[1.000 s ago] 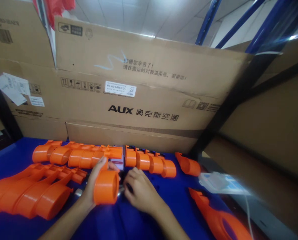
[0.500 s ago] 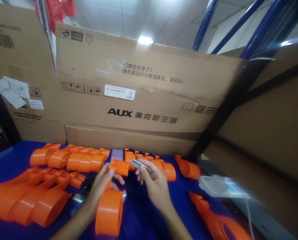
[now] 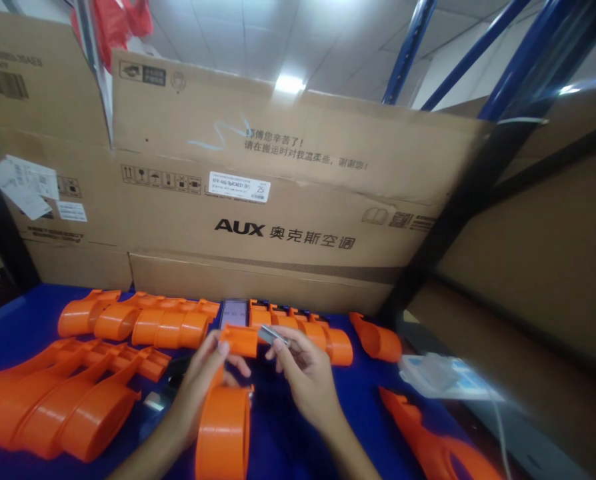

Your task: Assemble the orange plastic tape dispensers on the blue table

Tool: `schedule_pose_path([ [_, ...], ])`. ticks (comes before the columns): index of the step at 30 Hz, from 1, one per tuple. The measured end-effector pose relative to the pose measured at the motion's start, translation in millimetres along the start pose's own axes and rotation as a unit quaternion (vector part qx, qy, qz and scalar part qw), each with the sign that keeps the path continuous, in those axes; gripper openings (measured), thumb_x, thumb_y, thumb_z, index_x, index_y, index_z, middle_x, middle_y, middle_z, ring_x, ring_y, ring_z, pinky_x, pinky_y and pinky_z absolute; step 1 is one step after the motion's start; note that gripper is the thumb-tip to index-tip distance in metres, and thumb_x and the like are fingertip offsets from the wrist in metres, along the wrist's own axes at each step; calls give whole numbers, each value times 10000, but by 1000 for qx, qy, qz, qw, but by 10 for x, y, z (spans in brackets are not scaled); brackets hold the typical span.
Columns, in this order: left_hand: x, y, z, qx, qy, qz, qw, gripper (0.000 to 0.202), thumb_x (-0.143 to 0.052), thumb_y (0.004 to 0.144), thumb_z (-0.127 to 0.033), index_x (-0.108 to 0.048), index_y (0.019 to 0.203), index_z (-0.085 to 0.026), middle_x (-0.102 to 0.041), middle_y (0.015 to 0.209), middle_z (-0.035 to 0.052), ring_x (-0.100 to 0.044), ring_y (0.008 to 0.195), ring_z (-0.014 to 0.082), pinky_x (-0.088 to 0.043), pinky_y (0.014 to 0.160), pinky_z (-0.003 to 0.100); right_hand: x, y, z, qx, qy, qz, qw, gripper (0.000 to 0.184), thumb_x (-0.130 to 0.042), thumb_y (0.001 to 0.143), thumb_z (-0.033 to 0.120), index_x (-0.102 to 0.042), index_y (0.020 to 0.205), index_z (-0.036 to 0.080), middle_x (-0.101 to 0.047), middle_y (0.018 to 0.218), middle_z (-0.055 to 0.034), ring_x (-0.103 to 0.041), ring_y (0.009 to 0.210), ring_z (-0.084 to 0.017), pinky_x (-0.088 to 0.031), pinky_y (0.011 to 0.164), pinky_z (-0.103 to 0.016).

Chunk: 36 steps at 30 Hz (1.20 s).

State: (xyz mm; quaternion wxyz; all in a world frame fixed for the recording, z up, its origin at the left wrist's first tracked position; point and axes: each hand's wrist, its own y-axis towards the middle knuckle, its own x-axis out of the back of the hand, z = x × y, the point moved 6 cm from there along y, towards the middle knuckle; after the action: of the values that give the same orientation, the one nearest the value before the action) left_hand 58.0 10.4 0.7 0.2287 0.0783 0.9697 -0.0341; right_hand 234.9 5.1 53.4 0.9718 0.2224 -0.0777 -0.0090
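My left hand [image 3: 203, 373] is closed round the neck of an orange plastic ring part [image 3: 223, 427], its wide ring hanging down and its trough-like end pointing right. A small shiny bit shows at the ring's right edge. Between thumb and fingers, my right hand [image 3: 305, 373] pinches a short silver metal piece [image 3: 274, 335], like a small tube or rod. The metal piece is close to the right end of the orange trough; whether they touch I cannot tell.
On the blue table surface [image 3: 273, 440], similar orange parts [image 3: 98, 413] lie in rows at left and behind. A phone-like screen [image 3: 235, 315] leans at the back. To the right is a clear plastic case [image 3: 443, 373]. Cardboard [image 3: 288, 267] walls the back; a dark post [image 3: 433, 227] stands right.
My right hand has brought the metal piece slightly left and down, nearer the orange trough. The held orange part has shifted slightly down and right.
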Motion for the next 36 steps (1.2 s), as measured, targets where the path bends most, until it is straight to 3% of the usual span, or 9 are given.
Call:
schedule_pose_path([
  [5,-18,-3,-24,-12,21,0,1000,411,-702,816,-540,-581,1018,-203,-736,741,47,-623,467,137,-456,436,210,40,-8,24,28,-56,-7,998,297,-606,947,392,-704,1144,193,-710,763,-43,-632,645,-171,-513,597,-286],
  [9,-43,-31,1,-13,72,20,997,489,-654,858,-539,-561,1184,-187,-735,744,66,-624,498,144,-442,463,212,111,-16,57,73,-126,-34,989,240,-626,933,360,-739,1086,215,-740,866,-61,-651,689,-188,-534,649,-311],
  [19,-89,-57,18,-7,85,46,995,557,-669,853,-533,-573,1267,-172,-760,802,90,-646,547,162,-442,513,229,-11,-62,-64,34,-70,-2,997,263,-603,949,384,-715,1113,212,-699,734,-25,-626,589,-163,-510,538,-269],
  [22,-97,-61,33,-4,79,44,996,555,-669,855,-529,-572,1268,-172,-761,795,88,-635,548,158,-442,521,230,-24,-57,-76,27,-69,-4,997,277,-601,952,391,-706,1134,213,-679,704,-14,-612,572,-157,-508,548,-272],
  [25,-86,-61,-4,-13,79,23,997,481,-658,863,-527,-597,1193,-182,-763,799,80,-637,550,154,-449,533,233,24,-31,-94,22,-52,-34,998,312,-634,931,403,-679,1171,210,-710,809,-41,-656,673,-180,-541,622,-293],
  [28,-46,-53,-57,-21,59,-13,998,433,-675,842,-531,-620,1099,-187,-761,768,63,-624,516,146,-428,506,228,112,-7,-118,20,-26,-79,996,252,-673,904,410,-699,1052,208,-731,908,-65,-689,813,-212,-559,708,-311],
  [31,-31,-42,-78,-22,49,-18,998,430,-688,827,-528,-632,1079,-185,-762,759,57,-624,506,150,-428,500,235,150,6,-140,3,-22,-85,996,228,-686,890,426,-716,938,205,-730,841,-57,-674,738,-205,-533,604,-283],
  [36,-17,-36,-52,-14,42,-21,999,450,-706,815,-519,-625,1110,-189,-765,747,51,-614,490,151,-417,491,236,149,6,-133,-11,-21,-73,997,234,-693,881,431,-737,920,205,-705,736,-42,-597,578,-163,-440,450,-238],
])
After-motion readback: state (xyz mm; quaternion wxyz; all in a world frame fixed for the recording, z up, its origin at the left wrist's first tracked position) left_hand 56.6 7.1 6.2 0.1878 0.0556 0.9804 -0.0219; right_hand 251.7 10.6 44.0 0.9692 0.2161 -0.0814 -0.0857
